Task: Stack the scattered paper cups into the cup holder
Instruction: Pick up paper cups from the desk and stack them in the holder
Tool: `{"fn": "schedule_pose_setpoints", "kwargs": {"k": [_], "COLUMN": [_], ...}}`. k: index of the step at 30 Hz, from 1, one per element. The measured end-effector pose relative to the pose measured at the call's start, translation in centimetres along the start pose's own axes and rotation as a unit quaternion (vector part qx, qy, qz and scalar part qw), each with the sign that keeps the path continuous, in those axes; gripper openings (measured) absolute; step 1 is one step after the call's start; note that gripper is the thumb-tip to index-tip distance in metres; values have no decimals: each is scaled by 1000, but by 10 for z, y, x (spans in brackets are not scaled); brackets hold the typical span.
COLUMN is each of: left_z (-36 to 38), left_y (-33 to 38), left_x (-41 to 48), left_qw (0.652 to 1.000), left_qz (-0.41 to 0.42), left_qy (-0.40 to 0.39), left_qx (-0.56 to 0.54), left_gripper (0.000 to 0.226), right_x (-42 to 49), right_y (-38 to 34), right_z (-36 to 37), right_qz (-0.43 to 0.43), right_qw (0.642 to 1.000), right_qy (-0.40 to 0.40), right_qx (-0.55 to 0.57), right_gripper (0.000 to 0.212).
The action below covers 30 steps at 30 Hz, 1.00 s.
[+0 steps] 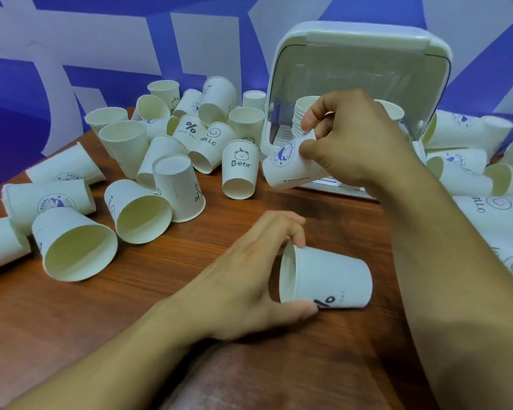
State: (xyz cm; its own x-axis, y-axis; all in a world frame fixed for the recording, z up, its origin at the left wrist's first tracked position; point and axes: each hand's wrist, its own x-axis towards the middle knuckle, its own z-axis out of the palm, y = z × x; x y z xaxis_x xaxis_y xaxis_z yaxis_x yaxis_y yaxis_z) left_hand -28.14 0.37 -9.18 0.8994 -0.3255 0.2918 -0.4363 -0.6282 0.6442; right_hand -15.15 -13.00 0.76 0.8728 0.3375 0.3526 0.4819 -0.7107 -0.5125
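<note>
At the lower middle of the frame, the left hand [249,279] grips a paper cup with a % print [332,276] that lies on its side on the wooden table [160,291], with the thumb under the rim and the fingers curled over its top. Above, right of centre, the right hand [356,137] pinches a tilted cup with a blue print [288,164] between thumb and bent fingers, just before the open front of the white cup holder [362,34]. Inside the holder stands a stack of cups [301,113]. Many scattered cups [137,214] lie at the left and far right
</note>
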Motion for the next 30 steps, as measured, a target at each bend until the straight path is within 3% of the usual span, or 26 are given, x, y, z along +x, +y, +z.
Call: {"fn": "schedule_pose_setpoints", "kwargs": {"k": [10, 14, 17, 19, 21, 25, 30], "left_z": [3, 6, 0, -12, -28, -59, -63], "left_y": [-13, -18, -19, -14, -8, 11, 22], "left_x": [7, 13, 22, 32, 46, 82, 134], "left_qw": [993, 982, 959, 938, 926, 905, 865], "left_qz": [-69, -98, -110, -99, -70, -3, 48], "left_qy": [81, 118, 178, 250, 319, 420, 499], "left_qx": [-56, -113, -191, -221, -191, -70, 25], "left_gripper": [49, 58, 53, 34, 20, 11, 16], "right_x": [-2, 1, 3, 5, 6, 10, 8], "right_y": [-2, 1, 6, 9, 11, 20, 34], "right_z": [1, -5, -14, -22, -30, -40, -43], "right_qz": [7, 12, 23, 24, 15, 16, 10], "right_qw": [1000, 1000, 997, 989, 975, 945, 935], "right_qy": [0, 16, 69, 139, 220, 323, 354], "right_qx": [-10, -5, 21, 37, 41, 44, 6], "right_gripper": [17, 36, 45, 40, 32, 27, 25]}}
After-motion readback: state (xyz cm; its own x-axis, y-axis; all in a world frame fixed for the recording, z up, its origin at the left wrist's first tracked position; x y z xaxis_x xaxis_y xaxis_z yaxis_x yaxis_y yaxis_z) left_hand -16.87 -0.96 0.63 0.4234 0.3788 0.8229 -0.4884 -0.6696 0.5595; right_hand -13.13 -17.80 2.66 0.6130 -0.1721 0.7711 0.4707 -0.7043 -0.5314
